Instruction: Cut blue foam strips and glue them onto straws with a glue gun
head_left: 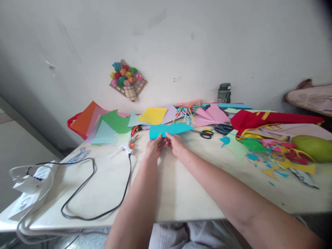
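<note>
A strip of blue paper (168,130), wider at its left end and narrowing to a point on the right, is held up over the middle of the table. My left hand (156,144) pinches its lower edge near the left part. Close beside it, my right hand (174,142) grips the same edge with thumb and fingers. Just right of the paper lies a pair of scissors (204,133) with black handles. A white glue gun (126,148) rests to the left of my hands, its black cord running toward me.
Coloured paper sheets (114,122) spread along the back left. A power strip (33,190) with cables occupies the left edge. Paper scraps (275,166), a red cloth (249,121) and a green fruit-like object (312,148) lie right. A dark bottle (224,93) stands by the wall.
</note>
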Action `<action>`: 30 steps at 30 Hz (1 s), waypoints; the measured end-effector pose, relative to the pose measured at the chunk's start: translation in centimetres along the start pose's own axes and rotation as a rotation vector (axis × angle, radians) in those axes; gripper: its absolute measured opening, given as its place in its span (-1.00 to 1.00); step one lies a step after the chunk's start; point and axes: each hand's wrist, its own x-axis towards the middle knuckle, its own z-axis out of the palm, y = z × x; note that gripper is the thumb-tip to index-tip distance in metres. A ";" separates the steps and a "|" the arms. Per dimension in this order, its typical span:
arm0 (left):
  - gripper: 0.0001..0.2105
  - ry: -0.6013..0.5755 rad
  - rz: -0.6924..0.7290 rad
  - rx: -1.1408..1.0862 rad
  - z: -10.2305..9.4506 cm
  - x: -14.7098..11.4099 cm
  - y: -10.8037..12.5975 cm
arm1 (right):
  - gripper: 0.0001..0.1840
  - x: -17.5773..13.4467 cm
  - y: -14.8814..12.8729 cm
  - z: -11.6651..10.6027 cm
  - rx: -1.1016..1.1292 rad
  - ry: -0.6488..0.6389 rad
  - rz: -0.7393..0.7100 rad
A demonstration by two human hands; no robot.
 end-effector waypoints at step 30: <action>-0.92 0.124 0.023 -0.112 -0.2 0.9 -0.2 | -0.73 -0.1 -0.1 -0.3 -0.014 -0.074 0.019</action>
